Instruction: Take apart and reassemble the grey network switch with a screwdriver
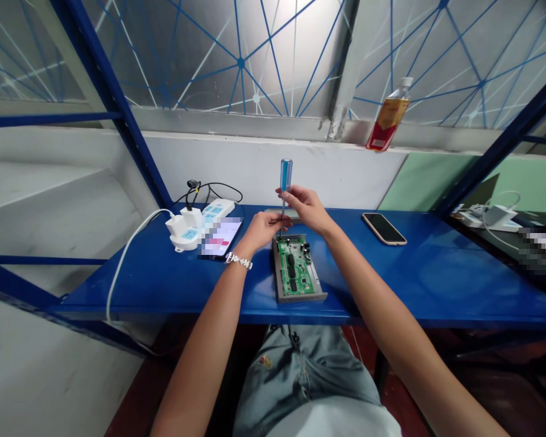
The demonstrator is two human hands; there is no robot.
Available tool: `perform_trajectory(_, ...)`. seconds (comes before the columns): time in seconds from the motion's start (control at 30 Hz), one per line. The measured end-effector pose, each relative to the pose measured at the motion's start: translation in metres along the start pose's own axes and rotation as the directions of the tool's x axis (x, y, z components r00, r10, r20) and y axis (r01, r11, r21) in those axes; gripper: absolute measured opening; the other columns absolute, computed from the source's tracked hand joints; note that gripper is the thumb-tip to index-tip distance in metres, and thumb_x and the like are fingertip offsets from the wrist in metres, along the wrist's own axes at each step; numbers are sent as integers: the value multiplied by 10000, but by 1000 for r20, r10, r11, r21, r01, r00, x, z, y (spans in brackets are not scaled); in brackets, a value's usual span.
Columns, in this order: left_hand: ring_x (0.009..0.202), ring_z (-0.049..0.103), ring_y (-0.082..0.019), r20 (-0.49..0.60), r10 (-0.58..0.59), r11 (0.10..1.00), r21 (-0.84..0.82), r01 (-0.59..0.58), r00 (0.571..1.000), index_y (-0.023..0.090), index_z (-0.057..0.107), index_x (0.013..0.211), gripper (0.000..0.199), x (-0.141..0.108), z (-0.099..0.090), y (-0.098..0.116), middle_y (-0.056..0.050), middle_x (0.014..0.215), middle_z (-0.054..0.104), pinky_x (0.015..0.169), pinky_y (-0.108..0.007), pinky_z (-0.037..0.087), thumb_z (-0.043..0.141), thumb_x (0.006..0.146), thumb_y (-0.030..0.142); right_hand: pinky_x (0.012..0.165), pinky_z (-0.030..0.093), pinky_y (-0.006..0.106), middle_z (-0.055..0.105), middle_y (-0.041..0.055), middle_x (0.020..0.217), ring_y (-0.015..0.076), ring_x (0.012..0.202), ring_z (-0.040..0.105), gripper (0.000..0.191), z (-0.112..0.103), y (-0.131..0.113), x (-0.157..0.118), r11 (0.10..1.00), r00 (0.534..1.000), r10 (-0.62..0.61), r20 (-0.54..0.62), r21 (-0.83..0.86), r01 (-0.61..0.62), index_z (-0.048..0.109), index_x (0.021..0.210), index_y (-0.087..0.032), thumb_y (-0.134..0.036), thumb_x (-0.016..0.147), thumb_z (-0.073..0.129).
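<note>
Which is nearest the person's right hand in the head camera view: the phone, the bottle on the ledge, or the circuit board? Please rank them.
From the right hand, nearest first:
1. Green circuit board: just below the hand, on the blue table.
2. Smartphone: on the table, to the hand's right.
3. Plastic bottle: farther right, beyond the table, on the window ledge.

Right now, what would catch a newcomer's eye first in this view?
The blue-handled screwdriver stands out first, upright in the right hand above a green circuit board in a grey metal case on the blue table. The left hand sits close against its shaft, with a bracelet on that wrist. Higher up, a plastic bottle on the window ledge catches the eye.
</note>
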State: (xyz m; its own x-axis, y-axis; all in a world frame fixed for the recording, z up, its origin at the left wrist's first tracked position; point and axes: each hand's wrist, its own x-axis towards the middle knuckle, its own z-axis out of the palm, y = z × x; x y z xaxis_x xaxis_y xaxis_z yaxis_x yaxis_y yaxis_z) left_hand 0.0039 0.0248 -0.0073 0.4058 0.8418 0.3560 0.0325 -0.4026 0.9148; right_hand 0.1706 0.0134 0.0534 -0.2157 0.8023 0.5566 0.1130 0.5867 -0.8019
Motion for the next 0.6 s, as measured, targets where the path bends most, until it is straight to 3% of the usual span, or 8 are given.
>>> perform_trajectory(0.17,842,754,-228,18,0,1000,25,-1,1000,106,778,1001,253,-1,5,5,-149,996,799,868,-404,590,690,886,313,628,414,295,600,-6,748,129,651,499,422,6,4,2,998,985,-12,-171,-61,1,549,762,-217,-560,770,795)
perform_trajectory(0.33,817,752,-220,16,30,996,79,-31,999,101,777,985,234,-1,6,6,-149,986,799,870,-401,588,666,904,290,562,362,286,478,-40,659,122,600,420,449,13,1,5,992,973,-1,-231,-121,-28,481,741,-237,-545,766,807)
perform_trajectory(0.4,818,751,-219,3,31,996,78,-31,1000,98,773,992,244,-1,4,5,-152,982,799,861,-396,587,671,906,303,591,387,296,506,-22,686,135,637,455,409,10,0,6,990,986,-17,-167,-143,-8,532,761,-227,-570,820,748)
perform_trajectory(0.53,821,754,-215,-15,-21,999,43,21,1000,101,756,1013,256,-3,1,7,-154,992,800,843,-387,593,688,907,324,688,440,312,618,16,806,156,744,536,406,-4,-1,8,991,997,-14,78,-129,24,660,868,-208,-605,922,597)
perform_trajectory(0.6,834,759,-213,-16,-41,998,46,42,999,105,748,1017,232,-3,0,8,-153,997,800,851,-386,594,686,912,303,702,445,311,650,21,838,157,759,547,417,-10,-1,9,989,992,-9,124,-148,27,684,900,-204,-612,918,599)
